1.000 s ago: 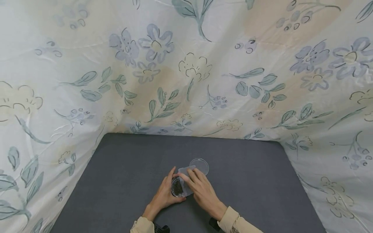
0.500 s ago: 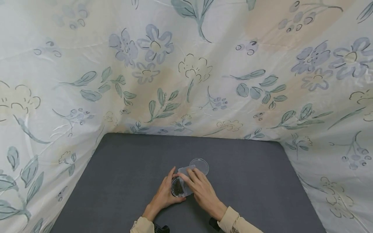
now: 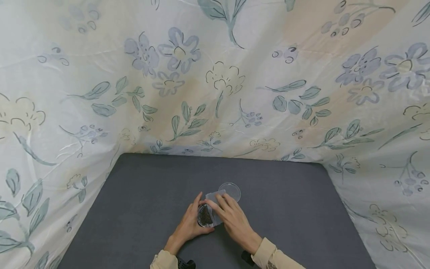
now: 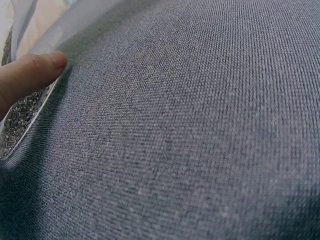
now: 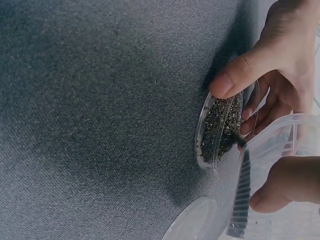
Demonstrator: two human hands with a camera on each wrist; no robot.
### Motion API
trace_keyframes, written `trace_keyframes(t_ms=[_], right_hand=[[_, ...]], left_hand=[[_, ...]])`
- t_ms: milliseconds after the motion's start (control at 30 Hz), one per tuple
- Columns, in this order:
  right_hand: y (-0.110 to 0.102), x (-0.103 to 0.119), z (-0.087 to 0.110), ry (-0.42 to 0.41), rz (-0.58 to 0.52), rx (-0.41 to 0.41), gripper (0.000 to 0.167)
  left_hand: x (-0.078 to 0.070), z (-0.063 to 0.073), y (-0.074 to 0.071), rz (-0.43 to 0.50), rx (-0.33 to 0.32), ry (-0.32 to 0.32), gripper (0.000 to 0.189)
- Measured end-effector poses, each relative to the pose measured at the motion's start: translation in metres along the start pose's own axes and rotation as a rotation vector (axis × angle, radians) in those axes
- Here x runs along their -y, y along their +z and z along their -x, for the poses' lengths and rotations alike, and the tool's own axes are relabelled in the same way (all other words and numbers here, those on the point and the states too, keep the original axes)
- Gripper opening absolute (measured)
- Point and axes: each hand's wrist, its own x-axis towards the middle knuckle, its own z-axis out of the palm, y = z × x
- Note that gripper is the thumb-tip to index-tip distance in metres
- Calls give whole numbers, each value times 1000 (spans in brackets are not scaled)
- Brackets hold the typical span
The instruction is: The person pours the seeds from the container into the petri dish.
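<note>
A round clear dish [image 3: 205, 216] of dark, speckled grains stands on the grey table. My left hand [image 3: 189, 225] grips its side, and in the right wrist view the thumb [image 5: 240, 77] lies on the rim. My right hand [image 3: 236, 221] holds a translucent plastic container [image 3: 217, 220], thumb against its wall, tilted with one edge at the dish. A dark ribbed strip [image 5: 242, 195] shows along the container in the right wrist view; its kind is unclear, and one end points toward the grains. The left wrist view catches only a fingertip [image 4: 50, 62] by the dish edge.
A clear round lid [image 3: 236, 189] lies flat on the table just beyond my right hand. The grey tabletop [image 3: 151, 179] ends at a floral cloth [image 3: 188, 123] hanging at the back and both sides.
</note>
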Motion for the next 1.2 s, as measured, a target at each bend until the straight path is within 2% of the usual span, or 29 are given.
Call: trace_keyframes(t_ms=[767, 1000, 1200], right_hand=[[-3, 2, 1, 15, -35, 49, 101], [-4, 3, -2, 26, -75, 48, 99], [-5, 4, -4, 18, -64, 54, 98]], left_hand=[[0, 1, 0, -6, 21, -15, 128], [-1, 2, -2, 31, 29, -18, 127], [-2, 3, -3, 32, 32, -26, 128]])
